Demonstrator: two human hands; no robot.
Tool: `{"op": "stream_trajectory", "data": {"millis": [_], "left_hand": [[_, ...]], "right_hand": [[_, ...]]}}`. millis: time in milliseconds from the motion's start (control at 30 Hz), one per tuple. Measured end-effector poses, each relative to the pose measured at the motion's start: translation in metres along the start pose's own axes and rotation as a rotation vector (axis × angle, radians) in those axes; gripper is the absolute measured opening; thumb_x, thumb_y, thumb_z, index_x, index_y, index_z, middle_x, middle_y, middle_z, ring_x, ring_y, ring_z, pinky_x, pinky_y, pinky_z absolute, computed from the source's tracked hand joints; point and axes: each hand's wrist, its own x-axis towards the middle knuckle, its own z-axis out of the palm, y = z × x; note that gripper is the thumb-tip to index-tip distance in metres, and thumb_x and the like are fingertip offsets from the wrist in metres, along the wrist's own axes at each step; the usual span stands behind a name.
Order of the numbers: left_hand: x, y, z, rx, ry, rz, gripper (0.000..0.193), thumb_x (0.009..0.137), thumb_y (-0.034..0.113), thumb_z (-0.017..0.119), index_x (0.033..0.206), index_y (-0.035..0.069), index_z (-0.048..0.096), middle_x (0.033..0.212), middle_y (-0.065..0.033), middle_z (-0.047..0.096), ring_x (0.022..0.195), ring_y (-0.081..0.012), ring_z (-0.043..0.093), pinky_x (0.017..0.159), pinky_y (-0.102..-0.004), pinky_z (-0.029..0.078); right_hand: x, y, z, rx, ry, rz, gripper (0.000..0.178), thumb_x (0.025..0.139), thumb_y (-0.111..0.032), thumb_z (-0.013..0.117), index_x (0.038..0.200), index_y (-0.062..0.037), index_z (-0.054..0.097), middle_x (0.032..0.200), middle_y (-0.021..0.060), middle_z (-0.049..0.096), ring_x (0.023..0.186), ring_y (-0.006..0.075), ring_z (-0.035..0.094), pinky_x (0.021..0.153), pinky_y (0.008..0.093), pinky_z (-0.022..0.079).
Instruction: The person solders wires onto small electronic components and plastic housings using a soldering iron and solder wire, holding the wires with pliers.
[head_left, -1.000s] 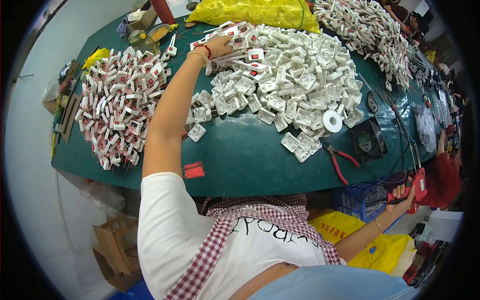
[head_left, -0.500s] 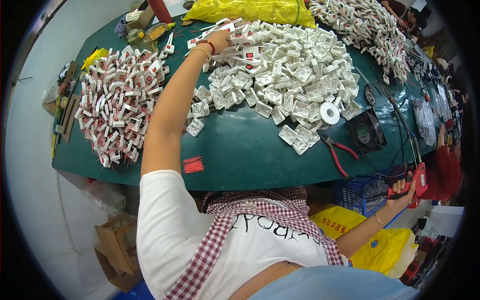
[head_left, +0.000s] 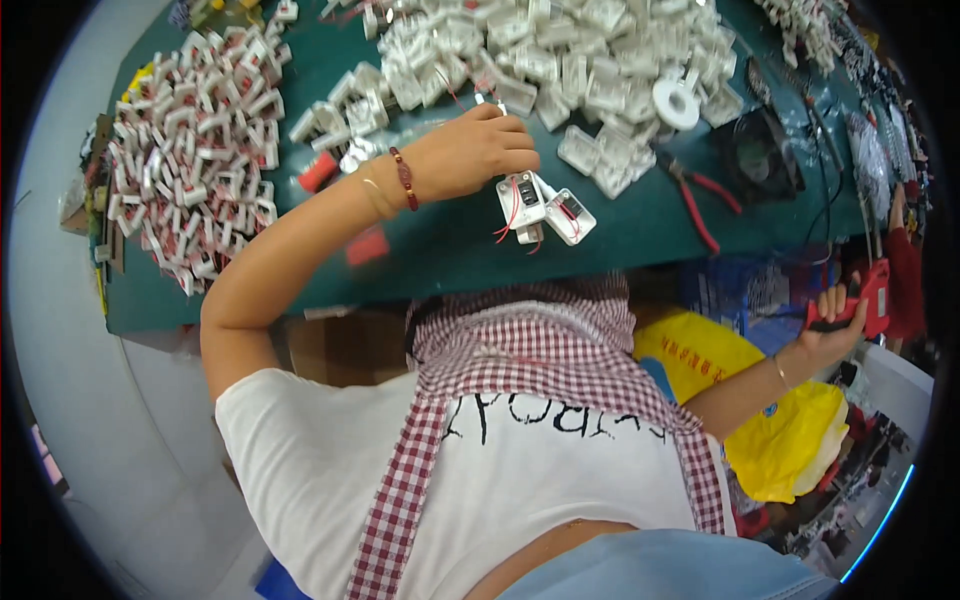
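Item: my left grip, clutching wired housings; my right grip, wrapped round red tool; risk: loose wires snagging, tugging one free.

Housings are white, wires red, table green, apron maroon-and-white checked.

Left hand drawn back, white housings alongside

This was evidently an assembly workshop: a green worktable bore a heap of white plastic casings towards one o'clock and a pile of wired casings at ten, with red-handled pliers and a black fan at two and a red hand tool at three.
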Motion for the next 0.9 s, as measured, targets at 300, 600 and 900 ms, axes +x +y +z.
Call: {"op": "stream_trajectory", "data": {"millis": [300,600,900], "left_hand": [[-0.036,0.006,0.026,-0.01,0.123,-0.078,0.038,0.068,-0.002,0.058,0.103,0.012,0.06,0.115,-0.006,0.053,0.112,-0.0276,0.05,0.09,-0.0389,0.04],[-0.071,0.031,0.018,0.031,0.043,-0.234,0.056,0.065,-0.008,0.055,0.116,0.014,0.059,0.125,-0.007,0.048,0.121,-0.0292,0.043,0.102,-0.0404,0.037],[-0.067,0.044,0.004,0.198,0.035,-0.361,0.047,0.067,-0.009,0.056,0.11,0.011,0.057,0.127,-0.0082,0.046,0.118,-0.0303,0.044,0.097,-0.0388,0.041]], "right_hand": [[-0.01,0.003,0.009,-0.017,-0.104,0.079,0.044,0.091,-0.022,0.05,0.12,0.01,0.044,0.064,0.0035,0.036,0.052,0.0089,0.033,0.048,0.0223,0.032],[-0.008,0.007,-0.001,-0.013,-0.068,0.103,0.044,0.09,-0.022,0.05,0.118,0.0115,0.045,0.064,0.0045,0.036,0.055,0.0112,0.035,0.049,0.0226,0.032],[-0.006,0.009,0.004,-0.006,-0.092,0.103,0.043,0.089,-0.021,0.05,0.117,0.0114,0.046,0.065,0.0048,0.036,0.055,0.0115,0.035,0.049,0.0227,0.033]]}}
